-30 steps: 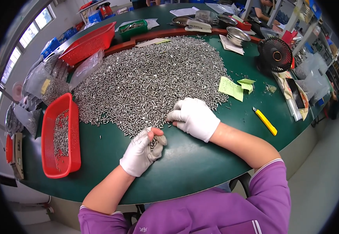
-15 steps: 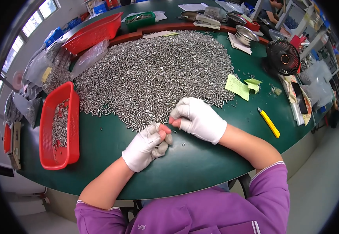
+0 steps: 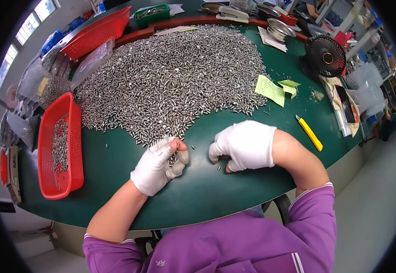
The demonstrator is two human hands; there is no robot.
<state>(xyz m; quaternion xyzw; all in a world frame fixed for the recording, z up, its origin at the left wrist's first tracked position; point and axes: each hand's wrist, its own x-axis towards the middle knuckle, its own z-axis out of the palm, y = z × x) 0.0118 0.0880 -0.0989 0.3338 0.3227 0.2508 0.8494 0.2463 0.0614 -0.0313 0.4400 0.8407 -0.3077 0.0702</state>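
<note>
A large heap of small silvery metal pins [image 3: 175, 77] covers the middle of the green table. At its front edge my left hand [image 3: 158, 164], in a white glove with bare fingertips, is curled around several metal pins [image 3: 174, 158]. My right hand [image 3: 245, 146], gloved the same way, hovers low over the table to the right, its thumb and fingers apart and nothing visible between them. One loose metal pin [image 3: 219, 168] lies just beside its thumb. Another loose pin [image 3: 193, 147] rests between the two hands.
A red basket [image 3: 77, 150] with some pins stands at the left. To the right lie a yellow utility knife [image 3: 310, 134] and green paper notes [image 3: 270, 90]. A black fan [image 3: 326, 57] stands farther back. A red basket [image 3: 100, 38] and plastic bags [image 3: 93, 63] sit at the far left.
My right hand has moved right and slightly nearer, away from the left hand, and its fingers have parted. My left hand has shifted a little left; pins now show in it.
</note>
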